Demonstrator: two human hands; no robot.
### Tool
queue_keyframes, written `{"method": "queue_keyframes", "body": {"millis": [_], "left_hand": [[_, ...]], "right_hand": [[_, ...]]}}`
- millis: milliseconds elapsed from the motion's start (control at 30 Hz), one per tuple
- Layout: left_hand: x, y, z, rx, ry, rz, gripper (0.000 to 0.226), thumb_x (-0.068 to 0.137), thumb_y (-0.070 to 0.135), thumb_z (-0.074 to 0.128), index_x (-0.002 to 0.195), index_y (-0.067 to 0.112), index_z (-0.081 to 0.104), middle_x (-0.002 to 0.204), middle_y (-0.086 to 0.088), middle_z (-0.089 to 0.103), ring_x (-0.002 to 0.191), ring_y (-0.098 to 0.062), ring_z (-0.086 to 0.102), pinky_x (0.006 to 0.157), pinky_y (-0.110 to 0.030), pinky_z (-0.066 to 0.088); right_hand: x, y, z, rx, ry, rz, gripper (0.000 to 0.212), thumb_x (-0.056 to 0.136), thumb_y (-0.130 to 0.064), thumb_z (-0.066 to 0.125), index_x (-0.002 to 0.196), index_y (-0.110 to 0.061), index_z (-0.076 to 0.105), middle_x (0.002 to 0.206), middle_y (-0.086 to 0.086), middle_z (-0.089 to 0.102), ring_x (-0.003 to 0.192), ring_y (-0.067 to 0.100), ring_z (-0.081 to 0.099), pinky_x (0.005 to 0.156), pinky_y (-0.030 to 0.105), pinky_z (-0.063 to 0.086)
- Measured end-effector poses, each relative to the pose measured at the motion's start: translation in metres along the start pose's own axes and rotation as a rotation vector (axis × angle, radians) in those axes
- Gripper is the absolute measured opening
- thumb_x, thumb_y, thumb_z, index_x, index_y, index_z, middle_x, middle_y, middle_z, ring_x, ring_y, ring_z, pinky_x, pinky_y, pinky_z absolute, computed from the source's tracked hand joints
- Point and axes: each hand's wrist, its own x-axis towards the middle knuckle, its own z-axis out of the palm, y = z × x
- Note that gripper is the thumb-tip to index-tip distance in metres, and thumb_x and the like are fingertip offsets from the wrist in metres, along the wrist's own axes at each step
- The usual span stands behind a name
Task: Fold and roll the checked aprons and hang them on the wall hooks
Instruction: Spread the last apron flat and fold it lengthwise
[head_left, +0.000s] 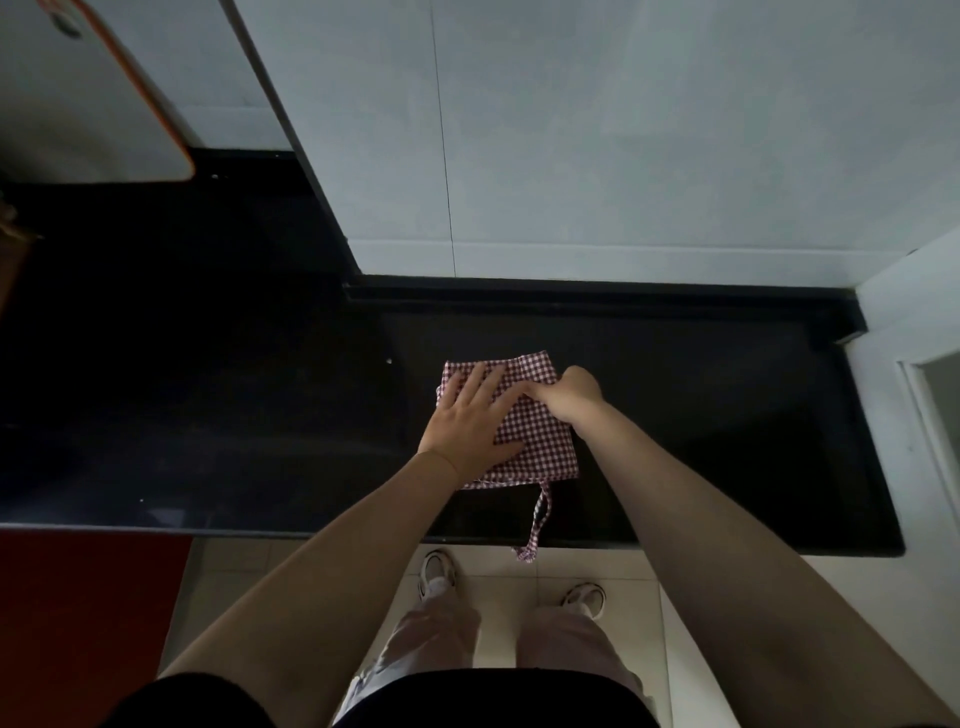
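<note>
Lying folded square on black counter (727, 415): red-white checked apron (540, 441), strap (540, 514) dangling.

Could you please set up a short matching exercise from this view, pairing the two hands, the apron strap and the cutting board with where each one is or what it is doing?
Things:
1. left hand
2. right hand
3. apron strap
4. cutting board

States:
A. hangs over the counter's front edge
B. leans against the wall at far left
C. lies flat, fingers spread, on the checked apron
D. fingers curled, pinching the cloth

Pairs: 1-C, 2-D, 3-A, 4-B
</note>
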Motion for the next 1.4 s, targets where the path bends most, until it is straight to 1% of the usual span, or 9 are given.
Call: {"method": "queue_keyframes", "body": {"millis": [233, 467, 600, 700, 800, 933, 1033, 1200, 1400], "left_hand": [[-0.007, -0.007, 0.031, 0.081, -0.170, -0.093, 0.121, 0.070, 0.095, 0.029, 0.147, 0.029, -0.036, 0.157, -0.010, -0.037, 0.145, -0.034, -0.031, 0.120, -0.056, -0.011], [-0.003, -0.002, 0.041, 0.118, -0.210, -0.137, 0.140, 0.060, 0.098, 0.044, 0.143, 0.024, -0.042, 0.153, -0.014, -0.042, 0.140, -0.037, -0.038, 0.119, -0.058, -0.012], [0.000, -0.005, 0.025, -0.069, -0.252, -0.120, 0.134, 0.062, 0.095, 0.048, 0.152, 0.030, -0.027, 0.157, -0.003, -0.035, 0.144, -0.031, -0.033, 0.120, -0.055, -0.013], [0.011, -0.003, -0.018, -0.495, -0.150, -0.184, 0.088, 0.082, 0.083, 0.033, 0.151, 0.028, 0.033, 0.161, -0.007, 0.025, 0.148, -0.028, 0.023, 0.121, -0.053, 0.018], [0.026, 0.010, -0.073, -1.090, 0.111, -0.414, 0.045, 0.103, 0.053, 0.031, 0.106, 0.022, 0.063, 0.118, -0.008, 0.065, 0.105, -0.016, 0.060, 0.104, -0.047, 0.044], [0.041, 0.004, -0.113, -2.065, 0.086, -0.497, 0.075, 0.091, 0.074, 0.035, 0.131, 0.013, 0.054, 0.127, -0.013, 0.064, 0.117, -0.027, 0.061, 0.105, -0.045, 0.045], [0.042, 0.007, -0.114, -2.077, 0.085, -0.534, 0.069, 0.088, 0.068, 0.052, 0.131, 0.015, 0.056, 0.126, -0.008, 0.065, 0.117, -0.026, 0.061, 0.101, -0.045, 0.048], [0.041, 0.010, -0.046, -1.867, -0.089, -0.927, 0.037, 0.088, 0.022, 0.070, 0.123, 0.013, 0.061, 0.121, -0.013, 0.065, 0.106, -0.027, 0.065, 0.070, -0.038, 0.060], [0.028, 0.004, -0.005, -1.466, -0.047, -1.006, 0.058, 0.082, 0.007, 0.075, 0.133, 0.009, 0.047, 0.127, -0.011, 0.057, 0.107, -0.027, 0.063, 0.074, -0.037, 0.058]], "right_hand": [[0.006, 0.000, 0.006, 0.112, 0.006, 0.024, 0.057, 0.093, -0.045, 0.062, 0.134, -0.008, 0.051, 0.130, 0.010, 0.059, 0.115, 0.026, 0.059, 0.085, 0.033, 0.043], [0.004, 0.004, -0.008, 0.110, -0.184, 0.094, 0.085, 0.077, -0.046, 0.079, 0.145, -0.010, 0.042, 0.144, 0.012, 0.049, 0.129, 0.032, 0.050, 0.104, 0.046, 0.044], [-0.003, 0.005, -0.017, 0.080, -0.228, 0.108, 0.087, 0.074, -0.035, 0.083, 0.146, -0.012, 0.041, 0.145, 0.011, 0.048, 0.131, 0.032, 0.048, 0.103, 0.047, 0.043], [-0.015, -0.007, -0.037, 0.088, -0.187, 0.046, 0.068, 0.080, -0.028, 0.078, 0.139, -0.011, 0.048, 0.133, 0.011, 0.055, 0.120, 0.029, 0.055, 0.086, 0.039, 0.044], [-0.030, -0.025, -0.067, 0.103, -0.003, -0.222, 0.025, 0.085, -0.019, 0.070, 0.108, -0.011, 0.062, 0.100, 0.004, 0.065, 0.093, 0.022, 0.064, 0.063, 0.026, 0.043], [-0.038, -0.040, -0.075, -0.296, 0.668, -0.886, 0.014, 0.084, -0.014, 0.068, 0.096, -0.009, 0.061, 0.089, 0.005, 0.062, 0.083, 0.026, 0.062, 0.061, 0.030, 0.046], [-0.037, -0.025, -0.061, -0.648, 0.994, -1.102, 0.018, 0.081, -0.002, 0.056, 0.098, -0.006, 0.062, 0.093, 0.013, 0.059, 0.087, 0.032, 0.056, 0.069, 0.041, 0.046], [-0.030, 0.026, -0.012, -0.885, 0.590, -0.965, 0.028, 0.084, -0.017, 0.069, 0.110, -0.018, 0.060, 0.109, 0.005, 0.062, 0.101, 0.023, 0.058, 0.085, 0.035, 0.047], [-0.028, 0.048, 0.000, -0.911, 0.210, -0.801, 0.052, 0.087, -0.015, 0.061, 0.134, -0.019, 0.041, 0.135, 0.008, 0.048, 0.127, 0.027, 0.045, 0.106, 0.044, 0.039]]}}
